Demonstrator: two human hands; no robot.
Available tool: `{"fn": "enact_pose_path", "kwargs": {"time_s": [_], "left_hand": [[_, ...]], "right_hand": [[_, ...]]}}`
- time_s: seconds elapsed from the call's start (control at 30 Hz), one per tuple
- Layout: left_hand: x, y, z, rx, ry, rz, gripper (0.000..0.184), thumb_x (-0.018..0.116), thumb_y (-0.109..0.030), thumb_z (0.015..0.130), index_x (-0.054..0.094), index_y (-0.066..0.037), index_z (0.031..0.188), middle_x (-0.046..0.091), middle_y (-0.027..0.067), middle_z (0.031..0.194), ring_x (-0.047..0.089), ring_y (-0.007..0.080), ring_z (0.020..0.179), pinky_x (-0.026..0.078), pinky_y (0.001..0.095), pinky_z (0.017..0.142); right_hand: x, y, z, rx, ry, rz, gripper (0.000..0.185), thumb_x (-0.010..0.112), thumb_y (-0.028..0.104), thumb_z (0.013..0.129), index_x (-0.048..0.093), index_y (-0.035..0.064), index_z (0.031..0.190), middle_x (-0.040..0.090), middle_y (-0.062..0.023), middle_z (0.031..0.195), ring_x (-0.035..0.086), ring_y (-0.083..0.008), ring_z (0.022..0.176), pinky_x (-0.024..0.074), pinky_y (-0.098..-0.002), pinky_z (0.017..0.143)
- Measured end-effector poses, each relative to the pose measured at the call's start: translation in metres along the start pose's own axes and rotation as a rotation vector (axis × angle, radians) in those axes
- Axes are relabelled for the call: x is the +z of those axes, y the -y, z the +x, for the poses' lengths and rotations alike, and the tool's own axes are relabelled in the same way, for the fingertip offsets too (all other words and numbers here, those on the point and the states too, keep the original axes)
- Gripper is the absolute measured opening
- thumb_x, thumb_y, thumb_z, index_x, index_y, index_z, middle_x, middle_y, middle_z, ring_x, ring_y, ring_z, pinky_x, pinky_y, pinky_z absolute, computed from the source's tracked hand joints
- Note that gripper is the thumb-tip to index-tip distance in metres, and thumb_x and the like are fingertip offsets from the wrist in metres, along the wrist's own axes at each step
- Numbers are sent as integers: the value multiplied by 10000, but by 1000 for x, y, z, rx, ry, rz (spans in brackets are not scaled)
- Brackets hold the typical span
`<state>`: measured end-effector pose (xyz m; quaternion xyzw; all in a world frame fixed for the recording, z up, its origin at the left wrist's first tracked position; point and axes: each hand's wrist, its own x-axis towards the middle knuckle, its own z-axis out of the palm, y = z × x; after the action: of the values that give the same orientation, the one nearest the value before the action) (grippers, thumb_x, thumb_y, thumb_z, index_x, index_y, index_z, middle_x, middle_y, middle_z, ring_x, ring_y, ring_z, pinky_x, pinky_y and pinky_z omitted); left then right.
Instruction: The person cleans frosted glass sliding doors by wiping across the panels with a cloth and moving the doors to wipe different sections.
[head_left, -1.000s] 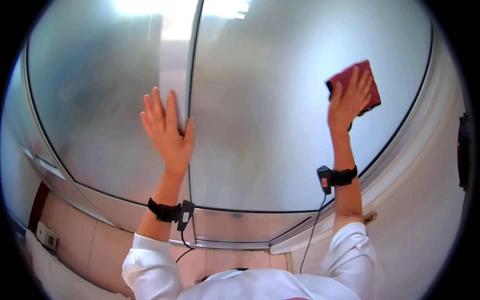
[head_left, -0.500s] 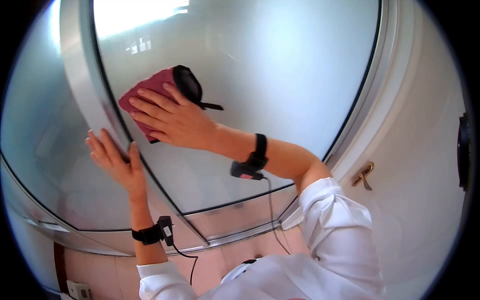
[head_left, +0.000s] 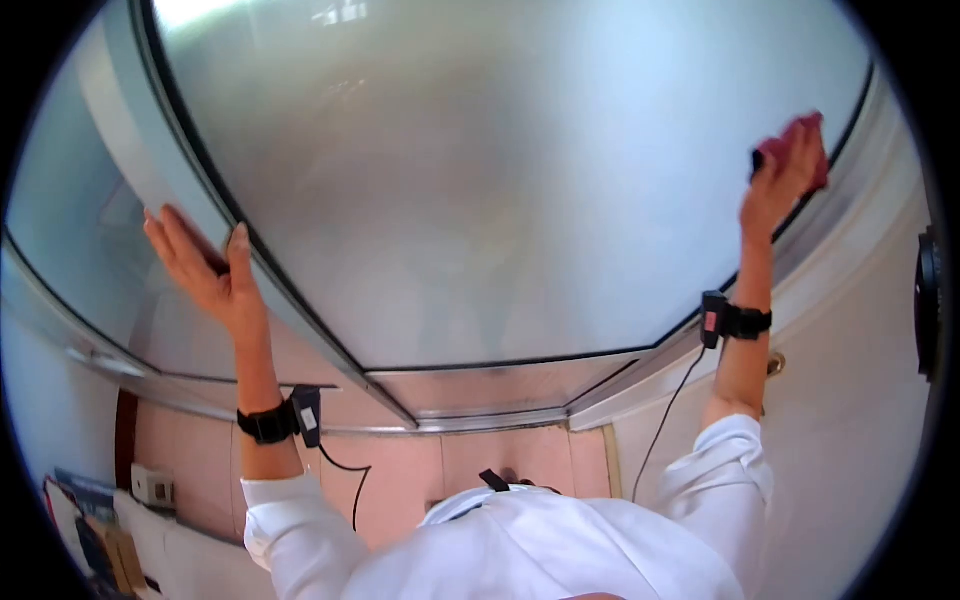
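Observation:
A maroon cleaning cloth (head_left: pixel 818 160) with a dark edge is in my right hand (head_left: pixel 775 195), against the right edge of the frosted glass panel (head_left: pixel 480 200). Both that hand and the cloth are slightly blurred. On the left, my left hand (head_left: pixel 207 270) is open, fingers stretched and thumb apart, laid against the metal door frame (head_left: pixel 170 150). Nothing shows in it. Each forearm wears a black strap with a small cabled device.
A white door (head_left: pixel 840 400) stands on the right, its brass handle (head_left: pixel 776 364) partly behind my right forearm. Pink floor tiles (head_left: pixel 400 470) lie below. At lower left are a white socket box (head_left: pixel 152 486) and a cardboard box (head_left: pixel 125 555).
My right hand has swept the cloth from the panel's left side across to its right edge. My left hand stays on the frame. The view has shifted.

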<state>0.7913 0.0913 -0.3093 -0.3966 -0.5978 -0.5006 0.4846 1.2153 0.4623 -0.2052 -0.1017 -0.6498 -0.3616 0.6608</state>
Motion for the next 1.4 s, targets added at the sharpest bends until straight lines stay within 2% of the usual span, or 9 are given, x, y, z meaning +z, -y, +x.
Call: {"fn": "enact_pose_path", "kwargs": {"time_s": [0.2,0.33,0.57,0.7,0.97,1.13,1.2,1.33,1.4], "left_hand": [[8,2,0,9,-74,-133,707,694,-117,825,345,-18,1431,199,222,1514,205,345,1403,241,410,1112],[9,1,2,83,-124,11,670,685,-227,821,409,-36,1401,307,220,1480,259,379,1374,201,484,1093],[15,6,-2,66,-129,140,621,624,-341,867,431,-64,1389,302,229,1482,270,412,1366,193,555,1070],[14,5,-1,88,-105,266,648,633,-235,868,360,-15,1413,260,262,1488,268,408,1369,197,532,1081],[10,2,-1,67,-56,188,649,589,-207,885,306,-1,1431,204,321,1481,237,457,1368,188,580,1070],[7,14,-3,46,-2,217,698,611,-182,877,264,-9,1457,180,289,1506,194,443,1392,172,550,1099],[4,27,-3,106,-12,243,712,615,-178,886,239,-10,1467,167,267,1519,195,424,1397,177,519,1110],[-11,56,-16,159,-16,248,703,599,-195,918,211,-4,1472,159,255,1524,217,402,1393,200,491,1108],[-5,26,-8,130,-37,180,684,586,-184,932,208,5,1470,163,252,1523,216,391,1395,209,462,1110]], "right_hand": [[-12,-24,-61,251,-13,-145,534,440,302,952,438,-96,1309,369,-277,1422,363,-421,1304,255,-455,1095],[-6,27,-74,632,6,-119,610,387,403,942,432,-97,1289,393,-313,1375,346,-454,1294,258,-498,1072],[46,207,-61,443,65,-125,623,383,439,957,373,5,1403,240,-288,1486,213,-482,1365,183,-595,1061],[76,319,-23,319,252,17,640,416,540,924,401,130,1415,246,-239,1499,202,-490,1365,153,-685,1008],[90,445,-3,-45,467,342,521,545,363,887,479,167,1365,335,-29,1499,291,-235,1385,176,-556,1080],[79,419,-20,-247,605,411,448,554,298,877,537,178,1309,390,19,1466,321,-154,1367,208,-431,1108],[73,395,-29,-350,490,429,441,558,272,870,538,185,1302,397,33,1461,327,-150,1364,223,-410,1102],[53,341,-66,-198,507,282,470,578,397,858,533,259,1305,409,44,1449,368,-152,1325,248,-465,1062],[35,264,-89,-68,478,197,496,640,451,799,562,270,1254,460,0,1388,380,-261,1301,256,-585,993]]}}
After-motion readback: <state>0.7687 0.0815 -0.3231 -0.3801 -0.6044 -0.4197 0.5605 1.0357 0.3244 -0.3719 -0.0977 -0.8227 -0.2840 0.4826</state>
